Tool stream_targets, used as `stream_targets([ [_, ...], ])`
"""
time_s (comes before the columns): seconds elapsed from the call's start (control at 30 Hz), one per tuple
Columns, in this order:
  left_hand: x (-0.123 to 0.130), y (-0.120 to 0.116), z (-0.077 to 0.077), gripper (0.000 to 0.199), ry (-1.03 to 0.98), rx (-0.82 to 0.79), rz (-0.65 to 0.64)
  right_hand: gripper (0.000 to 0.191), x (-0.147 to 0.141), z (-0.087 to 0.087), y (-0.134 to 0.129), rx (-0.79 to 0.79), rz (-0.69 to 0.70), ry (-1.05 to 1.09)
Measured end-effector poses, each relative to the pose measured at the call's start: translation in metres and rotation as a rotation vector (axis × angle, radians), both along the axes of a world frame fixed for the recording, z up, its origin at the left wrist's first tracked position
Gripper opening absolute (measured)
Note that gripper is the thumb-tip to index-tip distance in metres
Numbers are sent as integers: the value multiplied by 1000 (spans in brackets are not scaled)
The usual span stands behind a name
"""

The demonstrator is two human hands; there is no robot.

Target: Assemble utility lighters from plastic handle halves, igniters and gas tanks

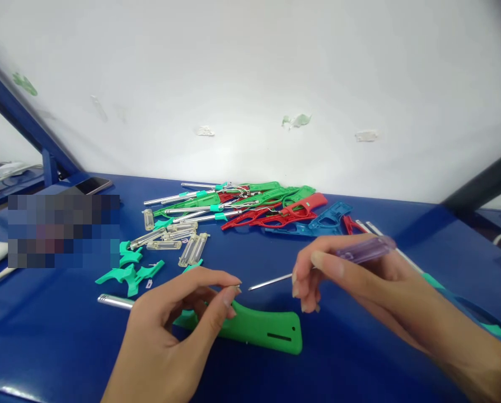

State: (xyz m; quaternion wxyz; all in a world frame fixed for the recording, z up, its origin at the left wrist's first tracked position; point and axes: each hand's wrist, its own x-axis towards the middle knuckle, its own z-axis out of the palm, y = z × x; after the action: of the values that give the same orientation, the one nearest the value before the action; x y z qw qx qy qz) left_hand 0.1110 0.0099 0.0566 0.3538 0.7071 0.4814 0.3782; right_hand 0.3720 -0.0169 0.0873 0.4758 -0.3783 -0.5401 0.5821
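Note:
My left hand (183,330) pinches something tiny between thumb and index finger; only a small bright tip shows. Beneath it lies a green lighter-shaped body (271,330), its metal tube (115,301) sticking out to the left, its middle hidden by my fingers. My right hand (351,274) is closed around a screwdriver with a translucent purple handle (365,250). The screwdriver's thin shaft (271,281) points left, its tip a little to the right of my left fingertips and not touching them.
Behind my hands are piled green and red casings (292,207) with metal tubes, and a blue casing (326,220). Clear plastic capsules (193,249) and teal triggers (128,274) lie on the left. A phone (93,185) is at the back left. Another blue piece lies beside my right forearm.

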Motion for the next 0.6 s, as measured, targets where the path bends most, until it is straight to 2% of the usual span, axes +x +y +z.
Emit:
stream_targets([
  [0.23,1,1,4,20,-58,-78,-22,20,1,-2,1,-12,31,27],
  [0.6,-4,-1,1,20,-53,-53,-34,19,-4,-7,2,-36,40,52],
])
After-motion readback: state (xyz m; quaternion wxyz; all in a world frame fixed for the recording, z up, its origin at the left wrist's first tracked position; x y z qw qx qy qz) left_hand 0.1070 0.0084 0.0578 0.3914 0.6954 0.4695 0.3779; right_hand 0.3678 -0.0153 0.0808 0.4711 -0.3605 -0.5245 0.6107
